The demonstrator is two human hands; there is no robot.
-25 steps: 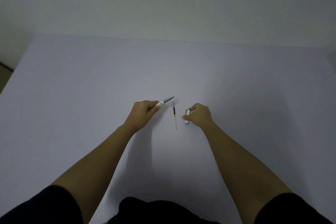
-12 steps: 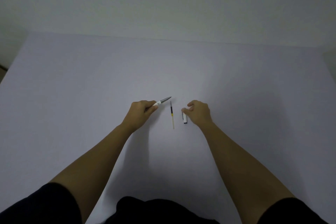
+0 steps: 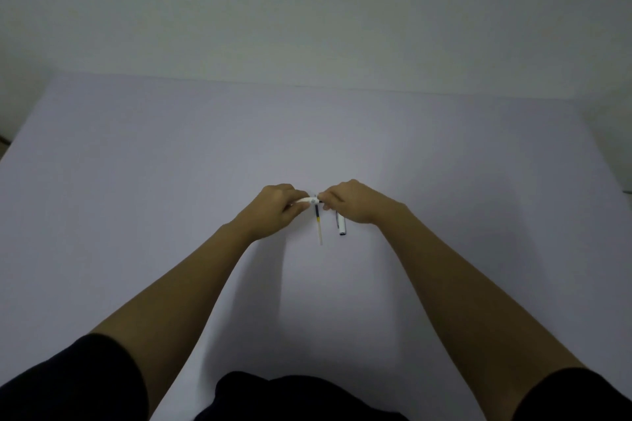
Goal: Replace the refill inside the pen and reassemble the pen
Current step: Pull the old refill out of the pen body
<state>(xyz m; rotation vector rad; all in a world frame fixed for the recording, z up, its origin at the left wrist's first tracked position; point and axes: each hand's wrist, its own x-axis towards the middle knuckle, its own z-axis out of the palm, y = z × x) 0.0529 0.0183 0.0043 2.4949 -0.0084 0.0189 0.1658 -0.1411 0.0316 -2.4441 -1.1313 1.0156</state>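
Observation:
My left hand (image 3: 273, 210) grips the white pen body (image 3: 307, 200), which lies roughly level and points right. My right hand (image 3: 355, 202) has its fingertips pinched on the dark tip end of that pen body, just right of the white collar. Below the two hands a thin refill (image 3: 318, 224) lies on the table, dark at its upper end and pale at the lower end. To its right lies a white pen cap (image 3: 341, 225) with a dark clip, partly under my right hand.
The work sits on a wide pale lilac table (image 3: 171, 181) that meets a plain wall at the back. My dark sleeves and lap fill the bottom edge of the view.
My right hand let go of the cap, which now lies on the table, and moved left to the pen tip. My left hand swung the pen body to level.

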